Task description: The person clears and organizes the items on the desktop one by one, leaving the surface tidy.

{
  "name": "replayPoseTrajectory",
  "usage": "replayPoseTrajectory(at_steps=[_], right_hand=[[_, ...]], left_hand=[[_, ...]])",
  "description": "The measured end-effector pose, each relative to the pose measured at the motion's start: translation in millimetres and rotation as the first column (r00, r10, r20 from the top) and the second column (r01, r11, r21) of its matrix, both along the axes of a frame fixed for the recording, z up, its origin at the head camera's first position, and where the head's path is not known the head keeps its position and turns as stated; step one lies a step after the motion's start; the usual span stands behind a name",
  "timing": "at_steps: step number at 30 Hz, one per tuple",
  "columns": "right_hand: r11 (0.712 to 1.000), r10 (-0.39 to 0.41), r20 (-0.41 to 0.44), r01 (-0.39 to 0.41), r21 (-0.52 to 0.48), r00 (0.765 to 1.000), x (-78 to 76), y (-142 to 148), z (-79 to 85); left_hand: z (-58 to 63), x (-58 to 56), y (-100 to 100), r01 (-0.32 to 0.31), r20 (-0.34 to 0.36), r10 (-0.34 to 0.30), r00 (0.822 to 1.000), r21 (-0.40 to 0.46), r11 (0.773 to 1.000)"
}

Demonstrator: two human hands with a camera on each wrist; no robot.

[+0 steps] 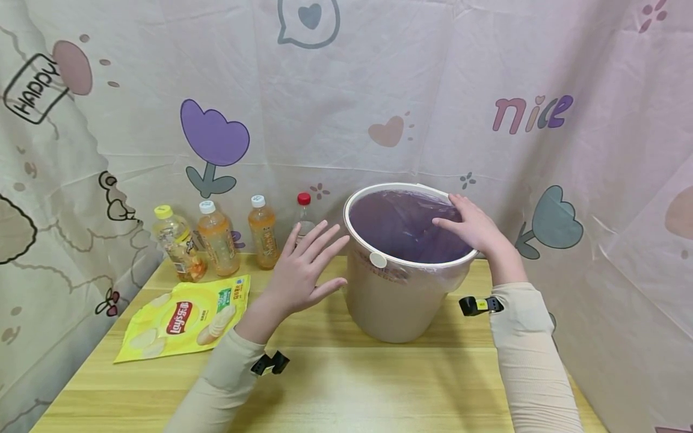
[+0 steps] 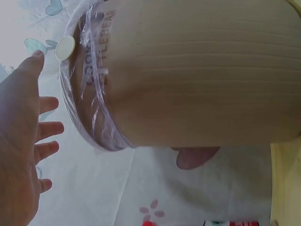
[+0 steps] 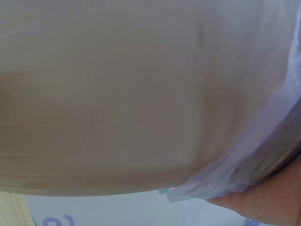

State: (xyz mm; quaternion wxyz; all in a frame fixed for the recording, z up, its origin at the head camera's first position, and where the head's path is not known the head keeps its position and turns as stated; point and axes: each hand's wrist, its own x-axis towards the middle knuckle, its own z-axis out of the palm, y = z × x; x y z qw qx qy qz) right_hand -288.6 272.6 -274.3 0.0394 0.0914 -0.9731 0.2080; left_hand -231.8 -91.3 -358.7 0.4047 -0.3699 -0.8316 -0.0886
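Observation:
A beige trash can point(image 1: 392, 310) with a white rim stands upright on the table, lined with a thin purple plastic bag point(image 1: 395, 225) folded over the rim. My right hand point(image 1: 477, 228) rests at the rim's right side, fingers extended and thumb over the opening. In the right wrist view only part of that hand point(image 3: 273, 202) shows, beside the bag's overhanging edge. Spread-fingered and holding nothing, my left hand point(image 1: 300, 273) hovers left of the can. The left wrist view shows this hand point(image 2: 19, 136) apart from the can, near its round light tab point(image 2: 65, 48).
On the left lies a yellow Lay's chip bag point(image 1: 186, 319). Behind it stand a yellow-capped bottle point(image 1: 180, 246) and two white-capped bottles point(image 1: 218, 243), point(image 1: 263, 234) of orange drink. A red-capped bottle point(image 1: 304, 216) is partly hidden by my left hand. A printed curtain point(image 1: 335, 120) hangs behind.

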Motion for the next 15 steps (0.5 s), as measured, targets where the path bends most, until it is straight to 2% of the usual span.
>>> replayPoseTrajectory(at_steps=[10, 15], right_hand=[[1.0, 0.004, 0.005, -0.004, -0.006, 1.0, -0.6, 0.0, 0.3], [1.0, 0.007, 0.003, -0.007, -0.011, 1.0, -0.8, 0.3, 0.3]], left_hand=[[-17.8, 8.1, -29.3, -0.051, 0.029, 0.05, 0.998, 0.017, 0.999], [-30.4, 8.1, -44.4, -0.088, 0.054, 0.086, 0.995, 0.022, 0.996]])
